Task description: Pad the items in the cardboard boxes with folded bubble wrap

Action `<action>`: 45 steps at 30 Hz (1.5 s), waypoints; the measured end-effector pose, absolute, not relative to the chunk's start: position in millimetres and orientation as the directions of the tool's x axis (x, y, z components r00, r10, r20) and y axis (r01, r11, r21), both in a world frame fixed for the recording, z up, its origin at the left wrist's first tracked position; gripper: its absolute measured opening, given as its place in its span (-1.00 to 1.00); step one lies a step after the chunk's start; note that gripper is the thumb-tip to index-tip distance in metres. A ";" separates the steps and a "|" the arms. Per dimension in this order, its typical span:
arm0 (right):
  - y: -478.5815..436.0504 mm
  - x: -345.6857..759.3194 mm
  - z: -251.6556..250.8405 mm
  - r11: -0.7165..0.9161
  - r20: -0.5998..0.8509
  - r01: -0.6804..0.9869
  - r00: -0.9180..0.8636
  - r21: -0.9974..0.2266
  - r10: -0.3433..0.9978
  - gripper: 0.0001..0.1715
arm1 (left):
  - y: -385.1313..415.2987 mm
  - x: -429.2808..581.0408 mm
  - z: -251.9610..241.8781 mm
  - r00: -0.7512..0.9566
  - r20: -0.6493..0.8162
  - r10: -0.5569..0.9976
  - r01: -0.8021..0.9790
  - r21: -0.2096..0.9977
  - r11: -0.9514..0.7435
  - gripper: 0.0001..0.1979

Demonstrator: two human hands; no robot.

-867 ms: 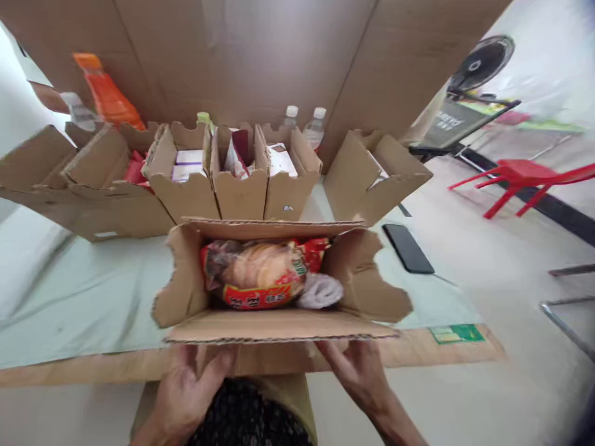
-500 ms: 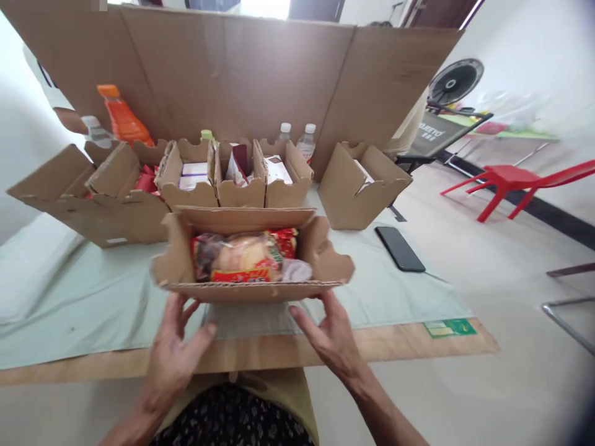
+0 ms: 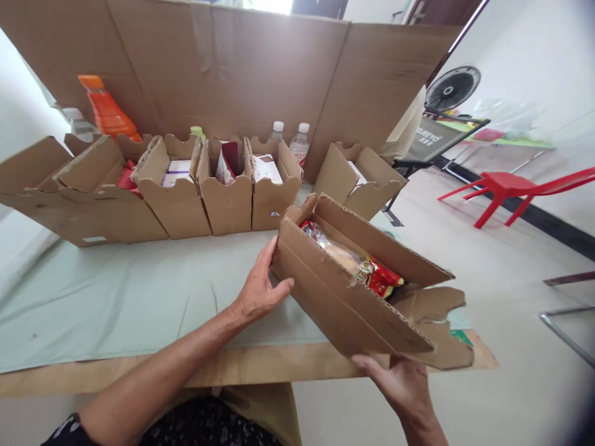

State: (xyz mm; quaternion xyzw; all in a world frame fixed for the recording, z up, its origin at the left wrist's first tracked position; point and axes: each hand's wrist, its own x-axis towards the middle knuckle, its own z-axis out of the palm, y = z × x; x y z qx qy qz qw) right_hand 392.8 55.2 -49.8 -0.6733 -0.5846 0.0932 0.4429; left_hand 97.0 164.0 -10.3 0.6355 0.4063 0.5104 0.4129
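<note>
At four o'clock from the centre of the view, a long, open-topped brown cardboard box [image 3: 334, 297] is held between both hands, its length set along a ten-to-four line. Its ten o'clock end is clasped by the left hand [image 3: 263, 286], the fingers laid against that end and the thumb spread towards the near wall. At five o'clock, its lower near edge is gripped by the right hand [image 3: 404, 385], the thumb placed outside and the fingers partly hidden beneath. Inside, a red-and-clear plastic packet [image 3: 379, 277] is partly exposed. At ten o'clock, a row of brown cardboard bins [image 3: 227, 207] is stood on a wooden worktop [image 3: 279, 365] covered by a pale green cloth [image 3: 102, 297]; behind them, a bright orange plastic bottle [image 3: 110, 114] is seen tilted. Whether the worktop is touched by the box cannot be told.
</note>
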 end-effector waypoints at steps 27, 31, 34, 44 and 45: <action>162.8 302.8 -25.3 0.127 0.643 0.767 0.421 -0.629 0.640 0.28 | 151.3 103.1 -45.9 0.222 0.254 0.941 0.323 0.892 -0.317 -0.18; 196.5 293.1 -23.7 0.139 0.644 0.791 0.367 -0.596 0.671 0.41 | 150.8 104.6 -46.0 0.199 0.261 0.945 0.319 0.894 -0.314 -0.22; 227.2 292.7 -20.3 0.079 0.615 0.814 0.367 -0.576 0.698 0.45 | 151.7 104.3 -45.8 0.206 0.266 0.942 0.329 0.887 -0.322 -0.27; 191.4 275.9 -19.9 0.182 0.501 0.876 0.077 -0.447 0.862 -0.31 | 154.2 103.6 -46.5 0.248 0.286 0.926 0.363 0.859 -0.362 -0.41; 194.8 273.9 -18.9 0.189 0.489 0.875 0.061 -0.445 0.870 -0.30 | 154.1 103.3 -46.1 0.255 0.288 0.923 0.370 0.853 -0.368 -0.42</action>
